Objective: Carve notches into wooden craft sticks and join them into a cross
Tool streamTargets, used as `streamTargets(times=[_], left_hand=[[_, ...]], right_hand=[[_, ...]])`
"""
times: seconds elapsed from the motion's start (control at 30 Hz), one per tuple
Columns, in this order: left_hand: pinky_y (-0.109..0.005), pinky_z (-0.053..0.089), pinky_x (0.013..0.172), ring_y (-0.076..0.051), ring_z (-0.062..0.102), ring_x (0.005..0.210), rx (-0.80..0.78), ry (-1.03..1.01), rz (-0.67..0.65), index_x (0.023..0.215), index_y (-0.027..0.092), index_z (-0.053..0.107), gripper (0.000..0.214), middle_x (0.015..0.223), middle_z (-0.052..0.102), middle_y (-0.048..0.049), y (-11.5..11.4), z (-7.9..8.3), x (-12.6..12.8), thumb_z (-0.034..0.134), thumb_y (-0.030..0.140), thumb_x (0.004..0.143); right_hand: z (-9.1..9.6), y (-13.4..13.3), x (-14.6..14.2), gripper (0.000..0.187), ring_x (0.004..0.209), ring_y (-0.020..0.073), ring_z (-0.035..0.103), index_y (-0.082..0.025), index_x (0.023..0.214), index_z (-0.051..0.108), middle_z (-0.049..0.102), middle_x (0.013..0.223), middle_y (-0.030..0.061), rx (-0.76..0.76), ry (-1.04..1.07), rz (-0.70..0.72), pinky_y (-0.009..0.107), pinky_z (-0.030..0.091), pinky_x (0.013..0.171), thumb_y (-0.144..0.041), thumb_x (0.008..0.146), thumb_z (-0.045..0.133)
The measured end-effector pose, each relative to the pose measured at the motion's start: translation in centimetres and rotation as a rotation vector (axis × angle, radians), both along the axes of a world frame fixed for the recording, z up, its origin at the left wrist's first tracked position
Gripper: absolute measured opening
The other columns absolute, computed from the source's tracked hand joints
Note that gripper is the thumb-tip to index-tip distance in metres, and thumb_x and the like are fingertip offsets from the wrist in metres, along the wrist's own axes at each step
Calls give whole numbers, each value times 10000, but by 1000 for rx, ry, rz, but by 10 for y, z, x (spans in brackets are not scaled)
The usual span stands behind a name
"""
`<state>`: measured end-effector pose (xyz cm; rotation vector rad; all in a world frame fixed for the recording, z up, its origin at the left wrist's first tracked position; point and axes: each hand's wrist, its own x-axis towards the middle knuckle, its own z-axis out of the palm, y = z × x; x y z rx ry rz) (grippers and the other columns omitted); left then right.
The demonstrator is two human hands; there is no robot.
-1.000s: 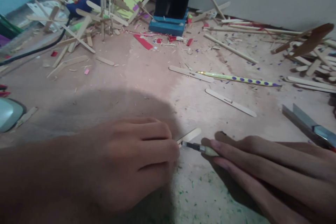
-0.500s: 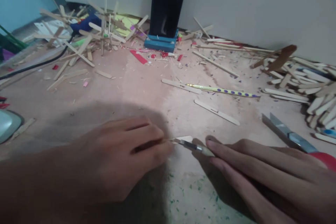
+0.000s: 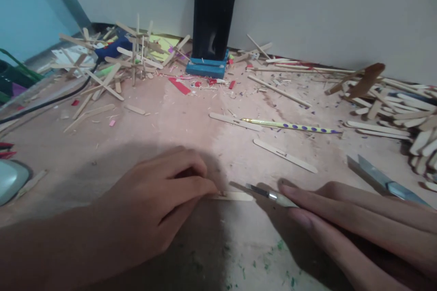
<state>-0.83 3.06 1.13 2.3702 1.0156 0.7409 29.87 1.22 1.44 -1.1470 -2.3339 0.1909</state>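
Note:
My left hand (image 3: 164, 195) is closed with its fingertips on a wooden craft stick (image 3: 235, 196), whose right end sticks out along the table; its left part is hidden beneath the fingers. In my right hand (image 3: 334, 218) a craft knife (image 3: 271, 194) is pinched between thumb and fingers. The blade points left and sits above the stick's right end, apart from my left fingertips. Just beyond lie a craft stick with a small notch (image 3: 285, 155), another notched stick (image 3: 235, 121) and a yellow pencil with purple dots (image 3: 293, 126).
Scissors (image 3: 389, 184) lie partly under my right hand. Piled craft sticks (image 3: 423, 122) fill the right side, and crossed sticks (image 3: 109, 72) clutter the back left. A dark post on a blue base (image 3: 206, 69) stands at the back. A pale rounded object (image 3: 12, 181) is at left.
The knife has pulled back to the right, away from my left fingertips. My left hand has shifted slightly left, and the view has tilted up a little.

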Motion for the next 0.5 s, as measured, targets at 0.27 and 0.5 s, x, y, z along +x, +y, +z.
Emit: streamTargets(times=[0.27,0.5], left_hand=[[-249,546,793,-122,659,893,4,-17,9,1039,209,745,186,1008,710,-13,1,1,0,571,144,1043],[-239,531,780,-113,647,891,12,-23,14,1046,214,741,162,998,693,-7,2,2,-2,586,167,1045]], right_hand=[[-12,-2,6,407,987,175,771,-368,1421,672,779,1258,-100,36,-91,55,323,632,827,-257,1060,519],[-10,-5,-1,345,891,184,780,-401,1269,736,805,1164,-118,10,-48,32,340,644,756,-263,1056,502]])
